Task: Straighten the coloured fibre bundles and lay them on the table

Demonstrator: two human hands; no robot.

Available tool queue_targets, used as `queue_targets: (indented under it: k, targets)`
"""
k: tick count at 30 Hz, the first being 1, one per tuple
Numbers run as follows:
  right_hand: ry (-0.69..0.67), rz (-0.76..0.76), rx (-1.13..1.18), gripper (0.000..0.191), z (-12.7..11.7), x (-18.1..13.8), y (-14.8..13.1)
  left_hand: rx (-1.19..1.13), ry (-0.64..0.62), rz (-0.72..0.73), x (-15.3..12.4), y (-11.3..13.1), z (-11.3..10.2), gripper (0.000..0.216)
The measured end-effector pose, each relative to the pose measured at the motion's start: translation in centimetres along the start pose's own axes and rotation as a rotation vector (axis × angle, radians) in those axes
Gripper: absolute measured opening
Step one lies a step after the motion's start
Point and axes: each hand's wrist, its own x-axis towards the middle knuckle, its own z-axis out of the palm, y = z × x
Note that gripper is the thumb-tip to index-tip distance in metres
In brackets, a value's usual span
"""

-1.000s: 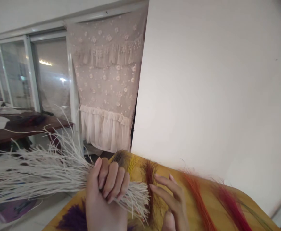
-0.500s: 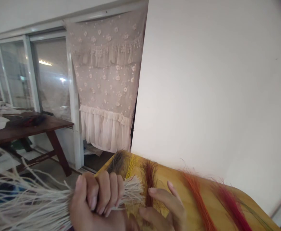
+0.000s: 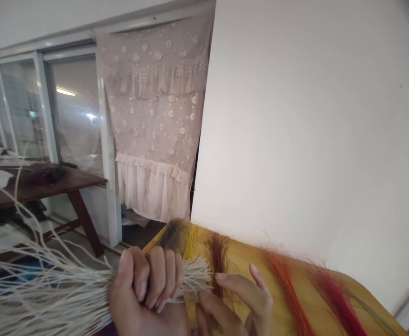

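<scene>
I have the left hand (image 3: 151,284) wrapped around the pale fibre bundle (image 3: 74,294), long axis running left to right. Its short end (image 3: 197,273) lies just left of the right hand (image 3: 251,301), fingers parted; whether they pinch anything, I can't tell from here.
</scene>
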Motion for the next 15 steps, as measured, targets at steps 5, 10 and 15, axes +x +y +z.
queue_targets:
  k: [5,10,15]
  targets:
    - [0.021,-0.072,-0.023,0.014,-1.3,1.5,0.6,0.017,-0.067,-0.067,-0.1,0.1,-0.5,0.049]
    - [-0.053,0.014,0.043,0.013,-1.9,2.8,0.7,-0.021,-0.196,-0.147,-0.1,0.2,-1.4,0.046]
    - [-0.013,0.063,0.064,0.013,-2.3,3.2,0.3,-0.005,-0.185,-0.158,-0.2,0.1,-1.0,0.045]
